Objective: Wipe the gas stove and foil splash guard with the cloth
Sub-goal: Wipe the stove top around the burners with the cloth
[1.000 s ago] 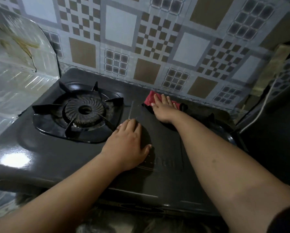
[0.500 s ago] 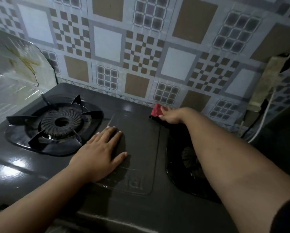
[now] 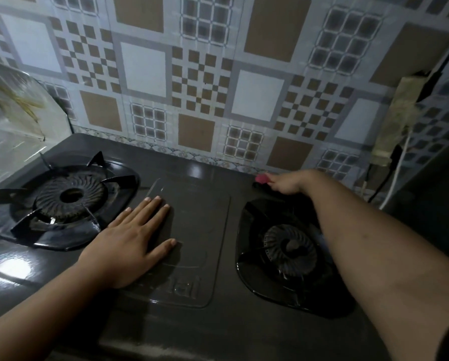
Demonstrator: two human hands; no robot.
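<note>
Gas stove [image 3: 197, 230]: dark, glossy, two burners, taken as landmark. Left burner [image 3: 69, 196] with pan support at stove's left side; right burner [image 3: 288, 248] at stove's right side, partly covered by right forearm. Left hand [image 3: 129, 241] flat on stove's centre panel, fingers [image 3: 153, 207] straight and spread, gripping nothing, tips just beside left burner's rim. Right hand [image 3: 291, 182] at stove's rear edge, behind right burner, close to tiled wall [image 3: 218, 74]. Red cloth [image 3: 261, 178] under right hand at same rear edge, only a small corner visible; right hand's fingers pressed onto cloth, whether curled round it cannot be told. Foil splash guard [image 3: 12, 121] upright at stove's left end, stained yellow-brown near top. White cable [image 3: 397, 173] hanging beyond stove's right rear corner.
</note>
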